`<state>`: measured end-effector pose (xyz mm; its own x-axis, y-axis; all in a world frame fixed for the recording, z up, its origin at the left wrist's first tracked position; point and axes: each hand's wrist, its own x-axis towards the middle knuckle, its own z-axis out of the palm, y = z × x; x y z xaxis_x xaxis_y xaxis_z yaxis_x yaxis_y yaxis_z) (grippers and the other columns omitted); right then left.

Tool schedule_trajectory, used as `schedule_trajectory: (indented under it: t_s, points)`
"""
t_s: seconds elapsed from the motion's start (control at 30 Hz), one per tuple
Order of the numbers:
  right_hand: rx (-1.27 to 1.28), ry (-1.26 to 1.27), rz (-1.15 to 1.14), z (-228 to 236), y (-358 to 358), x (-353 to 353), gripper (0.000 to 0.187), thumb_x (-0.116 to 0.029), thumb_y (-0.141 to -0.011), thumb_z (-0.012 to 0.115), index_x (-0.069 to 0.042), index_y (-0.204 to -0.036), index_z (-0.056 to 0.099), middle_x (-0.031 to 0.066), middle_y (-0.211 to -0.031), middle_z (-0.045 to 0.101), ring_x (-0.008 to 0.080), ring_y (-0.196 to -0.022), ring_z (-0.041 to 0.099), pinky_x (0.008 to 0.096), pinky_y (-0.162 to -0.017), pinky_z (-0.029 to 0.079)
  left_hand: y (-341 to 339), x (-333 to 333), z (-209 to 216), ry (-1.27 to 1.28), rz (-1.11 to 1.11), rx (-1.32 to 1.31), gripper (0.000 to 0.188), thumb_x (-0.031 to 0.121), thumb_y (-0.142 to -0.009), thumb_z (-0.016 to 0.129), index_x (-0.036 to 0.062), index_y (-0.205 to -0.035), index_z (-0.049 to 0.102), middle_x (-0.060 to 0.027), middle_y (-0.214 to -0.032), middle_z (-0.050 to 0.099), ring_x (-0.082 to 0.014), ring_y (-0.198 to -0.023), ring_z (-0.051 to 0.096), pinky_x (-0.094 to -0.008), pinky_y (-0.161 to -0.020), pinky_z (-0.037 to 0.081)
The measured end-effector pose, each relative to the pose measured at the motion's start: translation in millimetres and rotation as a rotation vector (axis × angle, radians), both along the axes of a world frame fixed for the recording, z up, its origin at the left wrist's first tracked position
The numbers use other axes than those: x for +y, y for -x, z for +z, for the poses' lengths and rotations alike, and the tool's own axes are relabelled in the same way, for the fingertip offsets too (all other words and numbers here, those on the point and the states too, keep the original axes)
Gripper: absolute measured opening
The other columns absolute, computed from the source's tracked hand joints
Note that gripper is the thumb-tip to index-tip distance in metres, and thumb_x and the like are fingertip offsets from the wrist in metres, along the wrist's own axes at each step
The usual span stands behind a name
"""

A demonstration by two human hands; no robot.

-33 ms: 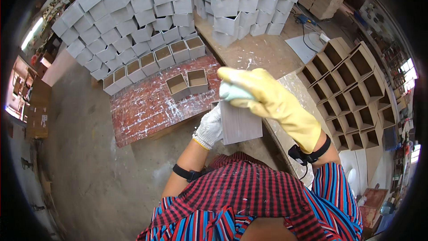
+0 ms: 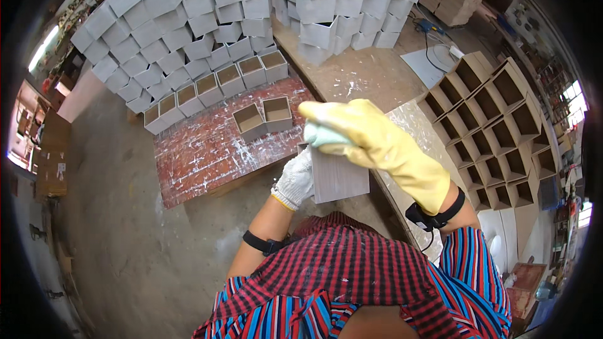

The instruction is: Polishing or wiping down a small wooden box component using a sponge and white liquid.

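Observation:
A small grey-washed wooden box (image 2: pixel 341 176) is held up in front of me, one streaky side facing upward. My left hand (image 2: pixel 298 179), in a white knitted glove with a yellow cuff, grips it from the left; some of its fingers are hidden behind the box. Over the far edge of that side is my right hand (image 2: pixel 361 132) in a yellow rubber glove. Its fingers close round a pale green wad (image 2: pixel 323 135), a sponge or folded cloth, which presses against the box's upper edge.
Two open boxes (image 2: pixel 250 122) stand on a paint-spattered red board (image 2: pixel 207 163), behind them a row of brown-topped boxes (image 2: pixel 207 88). Stacked grey boxes (image 2: pixel 195 25) rise at the back. Unpainted brown boxes (image 2: pixel 493 129) are piled at right, beside a pale worktop (image 2: pixel 408 127).
My right hand and the green wad have shifted slightly left along the box's far edge. My left hand and the box stay in place.

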<state>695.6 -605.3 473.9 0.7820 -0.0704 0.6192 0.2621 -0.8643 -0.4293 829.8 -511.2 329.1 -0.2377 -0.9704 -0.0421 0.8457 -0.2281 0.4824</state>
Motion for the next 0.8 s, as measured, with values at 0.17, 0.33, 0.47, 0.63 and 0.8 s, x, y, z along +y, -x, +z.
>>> schedule_trajectory:
  t_s: [0.17, 0.33, 0.47, 0.63, 0.8]
  points:
    - [0.315, 0.196, -0.262, -8, -18, 6, 0.052, -0.007, -0.074, 0.067, -0.005, -0.123, 0.051, 0.0150, -0.103, 0.064, 0.0327, -0.081, 0.064, 0.0379, -0.064, 0.052, -7, -6, -5, -0.172, -0.004, -0.097, 0.046, 0.034, -0.100, 0.031, 0.0059, -0.136, 0.039, -0.0129, -0.135, 0.046, -0.0268, -0.119, 0.050, -0.0410, -0.101, 0.042]
    - [0.095, 0.105, -0.300, -25, -17, -46, 0.055, -0.005, -0.076, 0.066, -0.009, -0.128, 0.047, 0.0148, -0.093, 0.065, 0.0342, -0.075, 0.063, 0.0385, -0.065, 0.052, -13, -6, -5, -0.114, -0.108, -0.072, 0.051, 0.040, -0.100, 0.032, 0.0058, -0.137, 0.038, -0.0127, -0.137, 0.043, -0.0269, -0.121, 0.048, -0.0412, -0.102, 0.041]
    - [0.070, -0.136, -0.182, -15, -8, -34, 0.059, -0.001, -0.073, 0.068, -0.006, -0.128, 0.046, 0.0180, -0.100, 0.064, 0.0367, -0.082, 0.063, 0.0395, -0.068, 0.052, -22, -6, -8, -0.127, -0.100, 0.015, 0.053, 0.041, -0.099, 0.035, 0.0049, -0.137, 0.037, -0.0129, -0.136, 0.044, -0.0270, -0.121, 0.048, -0.0419, -0.103, 0.039]
    - [-0.003, -0.043, -0.136, -38, -6, -52, 0.060, 0.001, -0.073, 0.066, -0.003, -0.129, 0.043, 0.0194, -0.103, 0.062, 0.0364, -0.083, 0.063, 0.0397, -0.068, 0.051, -25, -9, -7, 0.152, -0.032, -0.021, 0.048, 0.038, -0.099, 0.039, 0.0035, -0.133, 0.042, -0.0119, -0.133, 0.048, -0.0260, -0.122, 0.047, -0.0404, -0.100, 0.041]
    - [-0.096, -0.785, -0.063, -51, 18, -91, 0.061, 0.007, -0.080, 0.049, -0.001, -0.139, 0.034, 0.0033, -0.094, 0.059, 0.0120, -0.078, 0.054, 0.0257, -0.073, 0.043, -45, -22, 5, 0.635, -0.051, -1.729, 0.038, 0.018, -0.086, 0.053, 0.0019, -0.121, 0.053, -0.0182, -0.119, 0.057, -0.0342, -0.110, 0.055, -0.0373, -0.093, 0.045]
